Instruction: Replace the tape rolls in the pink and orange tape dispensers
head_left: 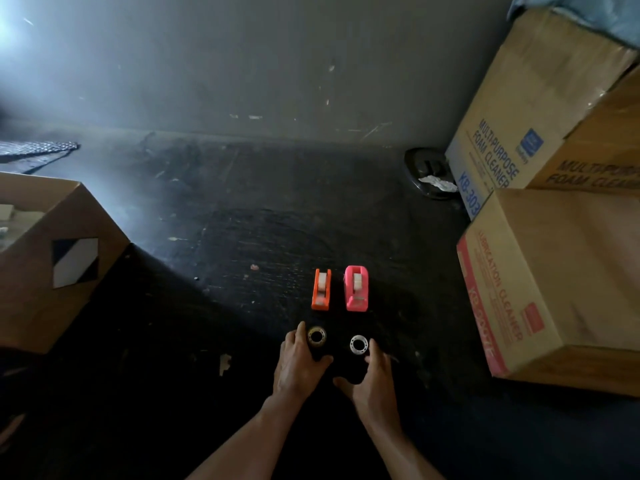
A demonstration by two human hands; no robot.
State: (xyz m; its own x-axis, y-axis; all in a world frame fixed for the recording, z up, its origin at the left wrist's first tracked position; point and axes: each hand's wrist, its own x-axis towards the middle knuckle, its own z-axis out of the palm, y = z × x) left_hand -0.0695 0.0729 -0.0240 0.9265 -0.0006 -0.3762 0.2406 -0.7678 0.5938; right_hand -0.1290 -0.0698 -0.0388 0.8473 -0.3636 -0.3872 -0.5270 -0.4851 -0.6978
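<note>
An orange tape dispenser [321, 289] and a pink tape dispenser [356, 289] stand side by side on the dark floor, each with a pale roll in it. In front of them lie two loose tape rolls: a yellowish one [317, 336] and a white one [358, 344]. My left hand [298, 363] rests with its fingers apart just left of the yellowish roll, fingertips beside it. My right hand [375, 374] lies with spread fingers just right of the white roll. Neither hand holds anything.
An open cardboard box [62, 258] stands at the left. Stacked cardboard cartons [554, 271] stand at the right, with a dark round object [429, 173] and crumpled paper beside them. A grey wall rises behind. Small scraps litter the floor.
</note>
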